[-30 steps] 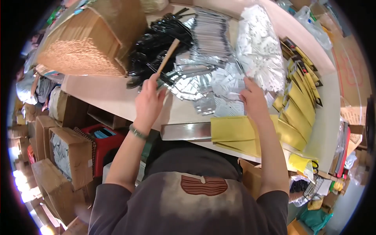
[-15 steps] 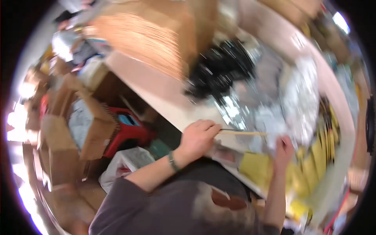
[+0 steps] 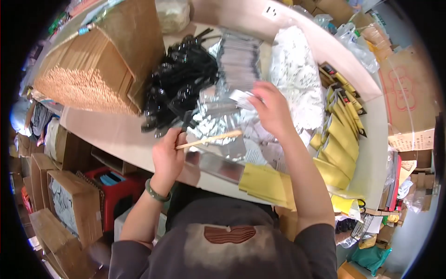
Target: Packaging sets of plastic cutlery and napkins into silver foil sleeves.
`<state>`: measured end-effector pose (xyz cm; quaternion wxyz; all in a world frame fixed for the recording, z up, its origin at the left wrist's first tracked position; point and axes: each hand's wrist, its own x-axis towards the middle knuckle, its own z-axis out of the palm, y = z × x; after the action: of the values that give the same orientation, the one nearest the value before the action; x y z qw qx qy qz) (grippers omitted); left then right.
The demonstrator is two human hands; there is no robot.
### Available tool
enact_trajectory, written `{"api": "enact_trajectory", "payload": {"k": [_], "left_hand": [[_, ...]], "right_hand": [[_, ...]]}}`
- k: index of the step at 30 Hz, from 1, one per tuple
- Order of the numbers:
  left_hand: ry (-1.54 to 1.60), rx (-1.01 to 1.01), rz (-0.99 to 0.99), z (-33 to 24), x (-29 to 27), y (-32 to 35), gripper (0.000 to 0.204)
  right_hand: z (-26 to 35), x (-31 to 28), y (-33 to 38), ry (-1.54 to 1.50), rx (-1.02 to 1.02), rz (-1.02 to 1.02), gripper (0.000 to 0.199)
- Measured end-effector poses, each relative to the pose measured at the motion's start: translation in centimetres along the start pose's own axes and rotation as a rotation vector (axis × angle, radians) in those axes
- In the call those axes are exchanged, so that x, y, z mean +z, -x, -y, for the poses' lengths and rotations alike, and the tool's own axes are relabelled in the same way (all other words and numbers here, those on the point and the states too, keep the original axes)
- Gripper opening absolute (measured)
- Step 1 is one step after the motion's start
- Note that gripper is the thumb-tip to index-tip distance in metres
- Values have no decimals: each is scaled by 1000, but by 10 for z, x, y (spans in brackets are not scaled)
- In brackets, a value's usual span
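Observation:
My left hand (image 3: 168, 156) is closed around a thin pale wooden stick (image 3: 211, 139) that points right, and a narrow black piece (image 3: 186, 120) rises from the same grip. Pinched in my right hand (image 3: 274, 109) is a small white slip (image 3: 242, 99), held over silvery clear plastic packets (image 3: 209, 123). To the left of those packets lies a heap of shiny black items (image 3: 179, 76), their kind unclear. A stack of greyish flat packets (image 3: 238, 60) sits behind my right hand. Beside that hand is a pile of white printed slips (image 3: 296, 76).
A large carton packed with brown cardboard edges (image 3: 83, 83) stands at the table's left. Yellow sleeves (image 3: 341, 144) line the right side, with more yellow sheets (image 3: 265, 181) at the near edge. A raised rim (image 3: 344, 60) borders the table. A red stool (image 3: 118, 188) and cartons stand left.
The view has swung right and sharpened. My right hand has moved up and away from the stick's far end, and now holds a white slip. My left hand still grips the stick.

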<state>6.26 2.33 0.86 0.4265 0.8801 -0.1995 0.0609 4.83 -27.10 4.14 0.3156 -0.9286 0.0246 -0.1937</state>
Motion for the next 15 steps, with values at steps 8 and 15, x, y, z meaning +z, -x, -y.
{"api": "enact_trajectory", "payload": {"k": [8,15], "left_hand": [[276,-259,283,7,0,21,10],[447,-390,81,29,0,5,17]], "right_hand": [[-66,47,-179,391,-40,110,12],[-12,33,-69,374,-433,-44,9]]}}
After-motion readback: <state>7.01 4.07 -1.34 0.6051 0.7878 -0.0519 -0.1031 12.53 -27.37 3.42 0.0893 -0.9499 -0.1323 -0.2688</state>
